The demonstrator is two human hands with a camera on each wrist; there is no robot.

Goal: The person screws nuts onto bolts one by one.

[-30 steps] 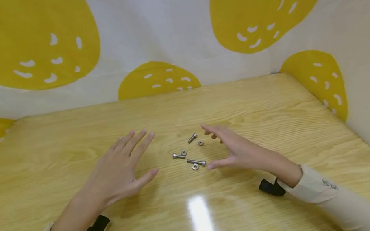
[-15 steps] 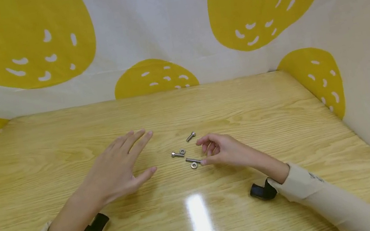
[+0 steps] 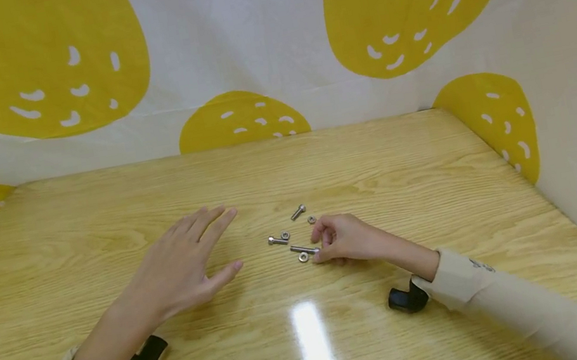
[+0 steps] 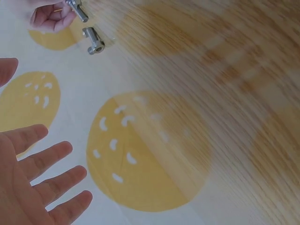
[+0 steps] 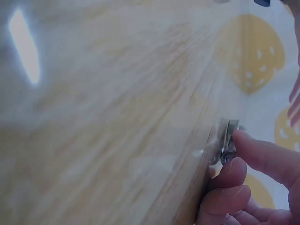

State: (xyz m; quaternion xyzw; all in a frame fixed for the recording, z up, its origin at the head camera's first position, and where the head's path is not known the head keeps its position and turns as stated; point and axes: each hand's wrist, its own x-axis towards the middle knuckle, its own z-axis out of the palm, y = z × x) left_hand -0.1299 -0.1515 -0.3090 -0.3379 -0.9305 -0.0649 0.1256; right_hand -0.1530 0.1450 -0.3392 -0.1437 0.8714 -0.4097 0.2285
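In the head view, my right hand (image 3: 348,239) is at the head of the longest socket-head bolt (image 3: 301,249), thumb and curled fingers around that end. The right wrist view has the thumb and a finger close about the bolt's head (image 5: 228,156). One hex nut (image 3: 303,257) lies just in front of this bolt. To its left are a shorter bolt (image 3: 277,240) and a second nut (image 3: 285,235). Farther back lie the smallest bolt (image 3: 298,212) and a third nut (image 3: 311,219). My left hand (image 3: 176,267) hovers to the left, fingers spread and holding nothing.
The hardware lies mid-table on a glossy wood-grain table (image 3: 96,207) that mirrors a bright light. White cloth with yellow fruit shapes (image 3: 235,41) hangs behind and along the sides. Black wrist mounts (image 3: 407,299) stick out below both cuffs.
My right hand has moved left and its fingers have curled in at the long bolt's head. The third nut, hidden behind the fingers half a second ago, shows again. My left hand barely moves.
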